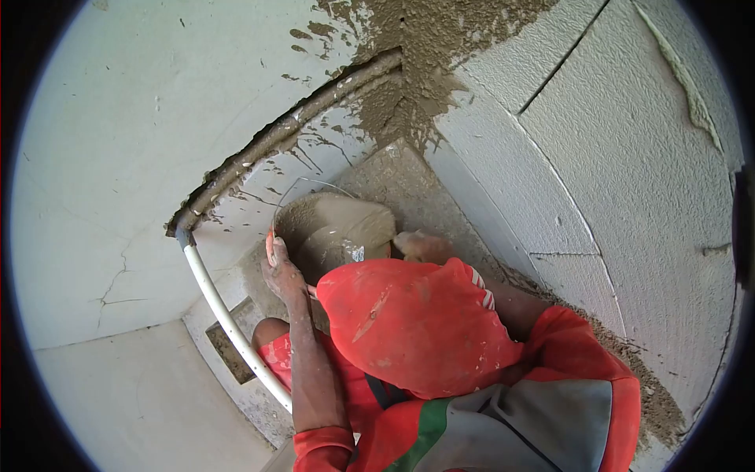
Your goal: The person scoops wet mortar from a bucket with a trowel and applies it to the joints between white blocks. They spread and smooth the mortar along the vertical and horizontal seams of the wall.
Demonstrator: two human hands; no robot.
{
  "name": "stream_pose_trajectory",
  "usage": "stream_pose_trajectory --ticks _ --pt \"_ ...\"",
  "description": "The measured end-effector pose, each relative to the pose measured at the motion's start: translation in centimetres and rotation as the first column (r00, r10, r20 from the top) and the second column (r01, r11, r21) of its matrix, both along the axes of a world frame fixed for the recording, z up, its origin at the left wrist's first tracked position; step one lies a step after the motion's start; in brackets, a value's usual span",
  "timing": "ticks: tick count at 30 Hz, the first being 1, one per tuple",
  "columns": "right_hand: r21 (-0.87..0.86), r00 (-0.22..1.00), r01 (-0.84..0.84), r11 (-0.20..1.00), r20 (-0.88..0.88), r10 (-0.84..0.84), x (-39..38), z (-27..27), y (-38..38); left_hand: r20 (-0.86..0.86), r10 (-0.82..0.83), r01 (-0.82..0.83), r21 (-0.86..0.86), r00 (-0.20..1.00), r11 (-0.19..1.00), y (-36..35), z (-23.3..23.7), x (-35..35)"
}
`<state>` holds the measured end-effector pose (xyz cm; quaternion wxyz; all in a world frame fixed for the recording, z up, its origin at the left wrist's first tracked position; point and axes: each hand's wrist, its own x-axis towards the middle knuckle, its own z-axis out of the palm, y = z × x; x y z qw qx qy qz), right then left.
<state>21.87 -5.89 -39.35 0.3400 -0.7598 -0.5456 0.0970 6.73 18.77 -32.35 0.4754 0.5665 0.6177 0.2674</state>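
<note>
Neither my left hand nor my right hand shows. Below me a person in a red cap (417, 326) bends over a bucket of wet grey-brown mortar (346, 220). That person's left hand (285, 275) is at the bucket's left side, by the thin wire handle (303, 181), against a small orange piece I cannot identify. Their right hand (425, 246) is blurred at the bucket's right edge; whether it holds a tool is hidden. The cap covers the near part of the bucket.
A mortar-filled groove (291, 130) crosses the left wall, with a white pipe (228, 322) curving down from its lower end. Wet mortar (405, 79) coats the corner. Pale block wall (621, 134) stands right. A rectangular opening (228, 354) lies low at left.
</note>
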Motion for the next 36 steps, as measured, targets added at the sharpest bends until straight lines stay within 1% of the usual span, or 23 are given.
stream_pose_trajectory --ticks 1,2,3,4,5,8,9,11,12,15,17,20,21,23,24,26,28,29,32,33,35,36 --pt "0.094 0.994 0.057 0.994 -0.097 -0.047 0.7 -0.9 0.0 0.034 -0.02 0.017 0.071 0.999 0.997 0.2 -0.7 0.0" --pt "0.042 0.947 0.142 0.989 -0.296 -0.123 1.5 -1.7 0.1 0.065 -0.042 0.032 0.143 0.997 0.989 0.5 -2.0 -0.2" --pt "-0.013 0.853 0.234 0.972 -0.476 -0.212 2.3 -1.9 0.2 0.066 -0.049 0.037 0.176 0.997 0.984 0.6 -1.9 0.0" --pt "-0.23 0.641 0.276 0.933 -0.679 -0.357 3.5 -2.0 0.6 0.066 -0.057 0.042 0.209 0.996 0.977 0.6 -1.8 0.1" --pt "-0.444 0.365 0.24 0.863 -0.782 -0.504 4.7 -2.2 0.9 0.032 -0.047 0.04 0.198 0.998 0.979 0.5 -1.7 0.1" --pt "-0.365 0.077 0.083 0.927 -0.925 -0.371 9.2 -4.0 2.2 -0.038 -0.055 0.061 0.18 0.998 0.982 0.8 -1.4 -0.1" --pt "-0.382 0.032 0.102 0.918 -0.921 -0.387 9.9 -5.0 2.3 -0.053 -0.063 0.071 0.176 0.997 0.982 0.9 -1.5 -0.1" --pt "-0.42 -0.056 0.129 0.898 -0.907 -0.416 11.0 -6.7 2.4 0.039 -0.065 0.054 0.238 0.997 0.97 0.7 -1.8 0.1" --pt "-0.405 -0.052 0.193 0.894 -0.914 -0.403 10.8 -6.5 1.9 0.078 -0.063 0.04 0.268 0.995 0.963 0.5 -1.9 -0.2" --pt "-0.354 -0.033 0.38 0.854 -0.928 -0.37 9.3 -5.9 0.4 -0.097 -0.007 0.023 0.167 0.995 0.986 0.2 -0.7 -0.2" --pt "-0.322 -0.023 0.5 0.804 -0.933 -0.36 8.6 -6.1 0.2 -0.075 -0.007 0.021 0.182 0.997 0.983 -0.1 -0.4 -0.1" --pt "-0.349 0.059 0.303 0.887 -0.922 -0.383 7.9 -3.0 1.3 -0.026 -0.044 0.05 0.256 0.999 0.966 0.4 -0.8 0.2" --pt "-0.359 0.032 0.321 0.876 -0.921 -0.389 8.3 -3.1 2.0 -0.005 -0.059 0.058 0.287 0.998 0.956 0.5 -0.9 0.2" --pt "-0.379 -0.024 0.345 0.859 -0.918 -0.395 9.0 -4.0 3.5 -0.108 -0.014 0.036 0.208 0.994 0.977 0.4 -0.9 -0.2" --pt "-0.372 -0.073 0.367 0.853 -0.925 -0.372 9.6 -4.6 3.6 -0.156 0.008 0.019 0.174 0.988 0.985 0.6 -0.8 -0.3" --pt "-0.364 -0.167 0.406 0.838 -0.931 -0.324 10.5 -5.8 3.1 -0.049 -0.028 0.041 0.279 0.998 0.959 1.0 -1.9 -0.6" --pt "-0.319 -0.109 0.516 0.795 -0.945 -0.308 9.4 -6.2 2.4 0.002 -0.05 0.047 0.326 0.999 0.944 0.6 -2.4 -0.6" --pt "-0.291 -0.083 0.569 0.769 -0.951 -0.298 8.6 -6.3 2.1 -0.001 -0.053 0.05 0.329 0.999 0.943 0.6 -2.4 -0.6" --pt "-0.357 0.052 0.552 0.754 -0.887 -0.459 6.3 -6.1 2.9 -0.025 -0.029 0.036 0.337 0.999 0.941 0.2 -1.0 0.2" --pt "-0.367 0.075 0.529 0.765 -0.878 -0.473 6.0 -6.1 3.1 -0.038 -0.017 0.029 0.331 0.999 0.943 -0.2 -0.3 0.4" --pt "-0.38 0.131 0.489 0.785 -0.858 -0.497 6.6 -6.3 3.9 -0.059 -0.013 0.026 0.24 0.998 0.97 -0.1 0.3 0.7" --pt "-0.388 0.201 0.488 0.782 -0.822 -0.533 7.1 -6.5 4.0 -0.075 -0.015 0.03 0.192 0.997 0.981 -0.1 0.4 0.6"
